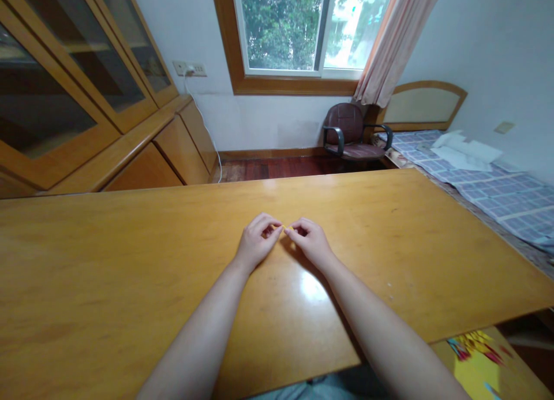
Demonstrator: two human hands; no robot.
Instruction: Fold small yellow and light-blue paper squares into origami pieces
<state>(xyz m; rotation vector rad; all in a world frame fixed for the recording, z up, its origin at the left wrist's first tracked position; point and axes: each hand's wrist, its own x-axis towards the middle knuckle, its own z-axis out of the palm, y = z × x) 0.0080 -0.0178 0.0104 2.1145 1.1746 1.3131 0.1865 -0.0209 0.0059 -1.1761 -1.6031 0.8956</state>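
Observation:
Over the middle of the wooden table (151,284), my left hand (258,238) and my right hand (309,238) meet fingertip to fingertip. Between them shows a small yellow piece (284,228), possibly folded paper, mostly hidden by the fingers. Thumb and fingers of each hand are pinched on it from either side. Its colour is close to that of the tabletop, so its shape is hard to make out.
At the lower right, below the table edge, lie a yellow sheet (476,372) and several small coloured pieces (475,339). Beyond the table stand a brown armchair (346,126), a bed (497,186) with a checked cover, and a glass-door cabinet (125,123) on the left.

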